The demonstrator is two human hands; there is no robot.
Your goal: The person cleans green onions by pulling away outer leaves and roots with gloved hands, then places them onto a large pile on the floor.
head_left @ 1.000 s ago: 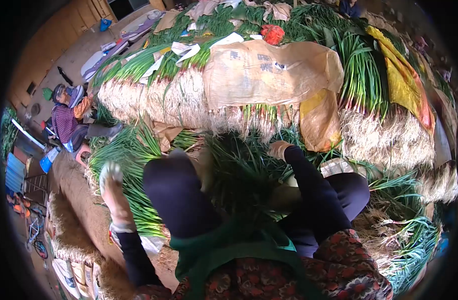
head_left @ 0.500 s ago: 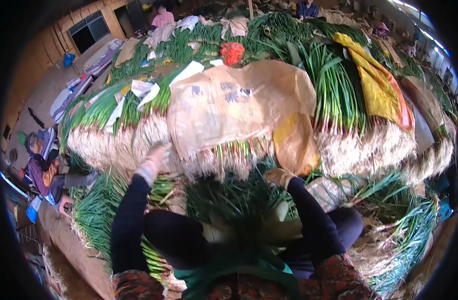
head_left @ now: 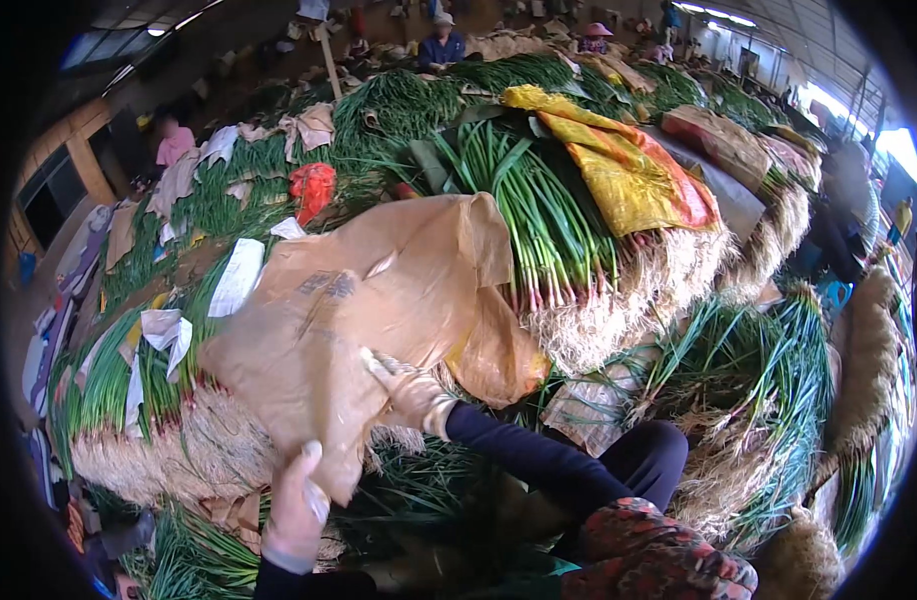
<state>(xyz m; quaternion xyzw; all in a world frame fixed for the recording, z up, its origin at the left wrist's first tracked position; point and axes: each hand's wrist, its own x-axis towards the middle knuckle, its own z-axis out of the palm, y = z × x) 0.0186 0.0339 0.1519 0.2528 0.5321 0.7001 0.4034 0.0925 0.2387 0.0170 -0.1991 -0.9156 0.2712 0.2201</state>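
Note:
A large tan sack [head_left: 369, 255] with faded dark print lies over bundled green onions [head_left: 549, 235], one flap hanging toward me. My right hand [head_left: 417, 396], in a pale glove, is on the sack's near edge. One digit stretches over the cloth and the others bend at the edge, partly hidden. Low at the left, my left hand [head_left: 295, 510] is beside the hanging flap. Its thumb points up, apart from the fingers, and nothing shows in its grasp. Pale onion roots [head_left: 214, 445] stick out below the sack.
A yellow-orange sack [head_left: 619, 165] covers onions on the right. Loose onions [head_left: 769, 360] lie at my right side. A red bag [head_left: 312, 190] and white sheets [head_left: 237, 277] rest among the bundles. People [head_left: 441, 48] sit farther back.
My view has turned right. My right hand has moved from the yellowish sack corner to the tan sack's near edge. The sack has shifted and a flap now hangs between my hands.

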